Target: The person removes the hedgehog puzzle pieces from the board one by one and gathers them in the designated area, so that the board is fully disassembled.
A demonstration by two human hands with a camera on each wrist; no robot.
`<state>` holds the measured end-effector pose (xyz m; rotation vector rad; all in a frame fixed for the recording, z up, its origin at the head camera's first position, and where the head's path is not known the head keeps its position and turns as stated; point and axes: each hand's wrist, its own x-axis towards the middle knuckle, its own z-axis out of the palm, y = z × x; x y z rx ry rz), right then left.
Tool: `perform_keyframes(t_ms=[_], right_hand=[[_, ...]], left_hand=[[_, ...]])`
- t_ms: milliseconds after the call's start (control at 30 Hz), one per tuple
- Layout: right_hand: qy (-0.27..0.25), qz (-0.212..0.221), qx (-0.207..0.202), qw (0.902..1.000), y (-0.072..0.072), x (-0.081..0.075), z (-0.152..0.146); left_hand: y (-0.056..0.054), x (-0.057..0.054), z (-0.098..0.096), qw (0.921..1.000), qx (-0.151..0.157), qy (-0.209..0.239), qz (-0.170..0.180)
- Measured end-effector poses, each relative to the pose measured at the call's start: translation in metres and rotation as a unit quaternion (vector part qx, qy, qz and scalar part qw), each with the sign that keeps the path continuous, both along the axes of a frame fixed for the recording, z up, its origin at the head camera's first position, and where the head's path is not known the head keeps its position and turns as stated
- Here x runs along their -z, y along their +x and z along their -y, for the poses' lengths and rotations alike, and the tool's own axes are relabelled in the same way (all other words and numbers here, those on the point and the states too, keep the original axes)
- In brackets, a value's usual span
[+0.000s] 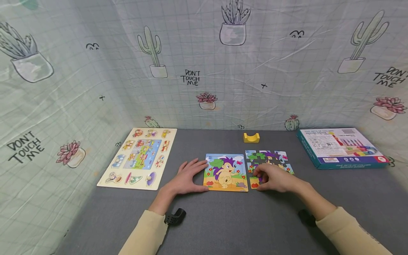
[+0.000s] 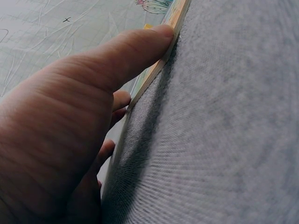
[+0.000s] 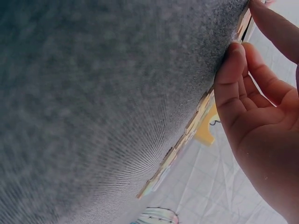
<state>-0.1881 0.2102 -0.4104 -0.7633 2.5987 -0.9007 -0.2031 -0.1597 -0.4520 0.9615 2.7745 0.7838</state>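
A square picture board (image 1: 225, 172) with a purple-haired hedgehog lies flat on the dark grey table. My left hand (image 1: 186, 179) rests at its left side, fingers spread and fairly straight. In the left wrist view the thumb (image 2: 135, 51) touches the board's edge. To the right lie loose jigsaw pieces (image 1: 251, 155) with parts of a similar picture, set close together in rows. My right hand (image 1: 277, 178) bends over them and pinches a puzzle piece (image 1: 254, 183) with a red shape at the lower left. Its palm and fingers hide several other pieces.
On the left lies a cream puzzle board (image 1: 170, 141) with small pictures around a central scene. A yellow notched block (image 1: 251, 138) stands behind the pieces. At the back right lies a teal-and-white box (image 1: 345, 147). Cactus-print cloth (image 1: 255, 67) hangs behind the table.
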Motion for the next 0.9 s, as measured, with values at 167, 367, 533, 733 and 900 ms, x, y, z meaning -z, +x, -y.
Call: perform_keyframes(t_ms=[167,367,533,733,900], right_hand=[[-0.007,-0.002,0.008,0.9999,-0.001,-0.002,0.001],[-0.031,-0.002,0.016,0.9994,-0.005,-0.008,0.008],[-0.044,0.007,0.015,0.9989,-0.006,-0.013,0.021],[-0.067,0.019,-0.013,0.9975,-0.008,-0.014,0.041],[-0.069,0.017,-0.034,0.9969,-0.012,-0.010,0.058]], left_hand=[[0.000,0.000,0.000,1.0000,-0.001,-0.003,0.000],[0.000,0.000,0.000,1.0000,-0.002,0.000,-0.002],[0.000,-0.001,0.000,1.0000,-0.002,-0.001,0.000],[0.000,-0.001,0.000,1.0000,-0.003,-0.004,0.000],[0.000,0.000,0.000,1.0000,-0.001,-0.004,-0.002]])
